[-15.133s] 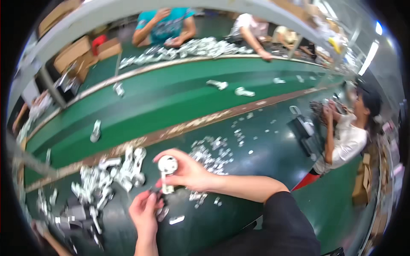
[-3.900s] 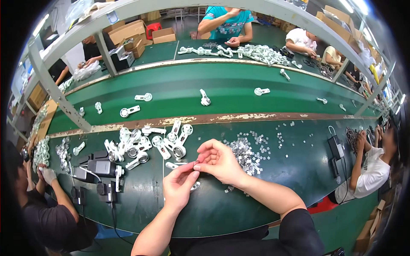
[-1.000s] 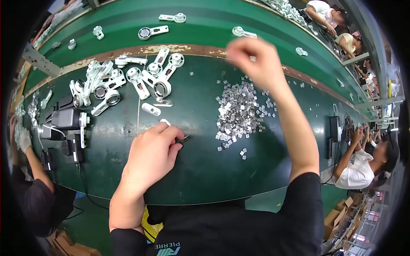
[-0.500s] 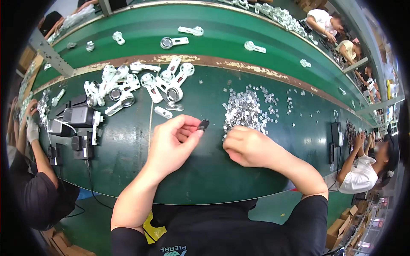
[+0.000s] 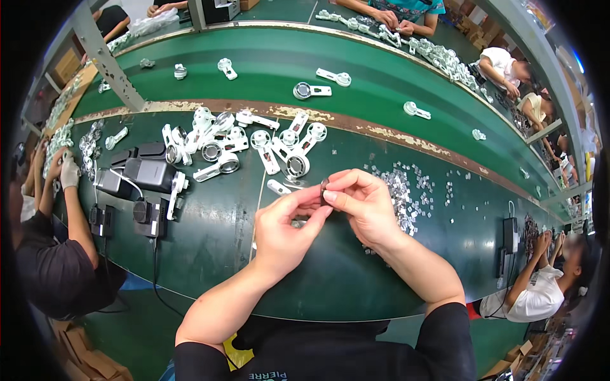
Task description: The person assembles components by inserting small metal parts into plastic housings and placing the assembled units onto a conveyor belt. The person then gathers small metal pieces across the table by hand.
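Right hand (image 5: 365,206), bare, pinches a small dark piece (image 5: 323,189) between thumb and fingertips, as seen from the worker's head camera. Left hand (image 5: 284,232) is half curled, its fingertips meeting the right hand's at that piece; I can't tell whether it grips too. The dark piece lies at about one o'clock from the left palm and ten o'clock from the right, held above a dark green table (image 5: 356,286).

Around the joined hands: at three o'clock, partly behind the right hand, spreads a heap of small clear squares (image 5: 406,200). At ten o'clock lies a jumble of white round-headed parts (image 5: 216,146) with handles. Near the left fingertips, at nine o'clock, is a white oblong piece (image 5: 277,187); well beyond it sit black power adapters (image 5: 149,174). At twelve o'clock, a green belt (image 5: 254,82) carries more white parts.
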Tool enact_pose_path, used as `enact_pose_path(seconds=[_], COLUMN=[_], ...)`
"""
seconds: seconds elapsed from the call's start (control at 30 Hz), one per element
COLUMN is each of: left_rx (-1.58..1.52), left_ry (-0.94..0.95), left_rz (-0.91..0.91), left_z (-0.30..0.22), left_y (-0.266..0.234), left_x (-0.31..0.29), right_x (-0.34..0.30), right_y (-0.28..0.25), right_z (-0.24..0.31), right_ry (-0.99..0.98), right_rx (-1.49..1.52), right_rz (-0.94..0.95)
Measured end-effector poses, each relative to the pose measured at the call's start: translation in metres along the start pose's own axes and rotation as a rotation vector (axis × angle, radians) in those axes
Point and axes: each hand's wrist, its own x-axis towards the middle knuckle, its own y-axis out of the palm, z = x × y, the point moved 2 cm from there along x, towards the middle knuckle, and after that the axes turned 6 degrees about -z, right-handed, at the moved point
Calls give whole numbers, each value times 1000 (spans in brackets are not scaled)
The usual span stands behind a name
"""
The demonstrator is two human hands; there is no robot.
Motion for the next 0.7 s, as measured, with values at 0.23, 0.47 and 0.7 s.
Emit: enact_pose_path(seconds=[0.23, 0.47, 0.7], left_rx=[-50, -431, -331], left_ry=[165, -271, -415], left_rz=[-25, -52, -104], left_z=[-4, 3, 11], left_y=[-11, -23, -25], left_x=[6, 13, 19], right_x=[22, 200, 244], right_y=[1, -78, -103], right_z=[-2, 27, 5], right_ry=[456, -279, -371], right_rx=[274, -959, -1219], right_rz=[195, -544, -728])
